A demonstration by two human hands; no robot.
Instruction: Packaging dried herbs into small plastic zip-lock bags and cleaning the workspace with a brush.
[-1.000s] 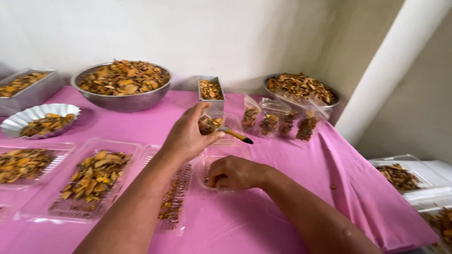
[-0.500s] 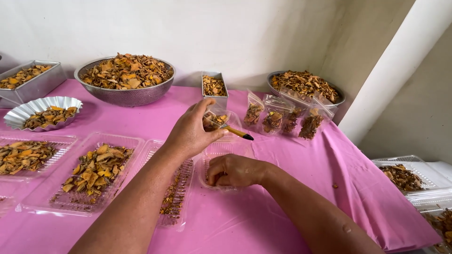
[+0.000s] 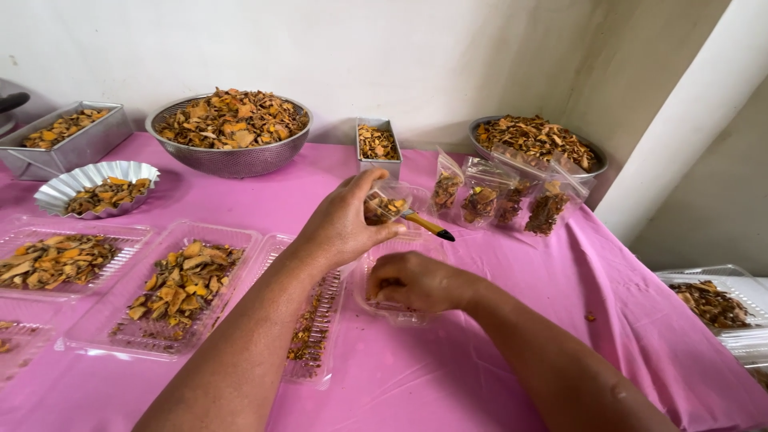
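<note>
Here, at the frame's left edge, we see clear trays (image 3: 164,292) of dried orange chips crowding the pink cloth (image 3: 480,376). At centre our left hand (image 3: 348,224) pinches a small clear bag (image 3: 392,204) and a yellow-handled brush (image 3: 424,225). Just below, our right hand (image 3: 416,282) curls inside a small clear tub (image 3: 380,292); what it grips we cannot tell. Lower right, the cloth lies bare to its edge.

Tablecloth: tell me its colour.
Plain pink tablecloth, seen in the head view.
</note>
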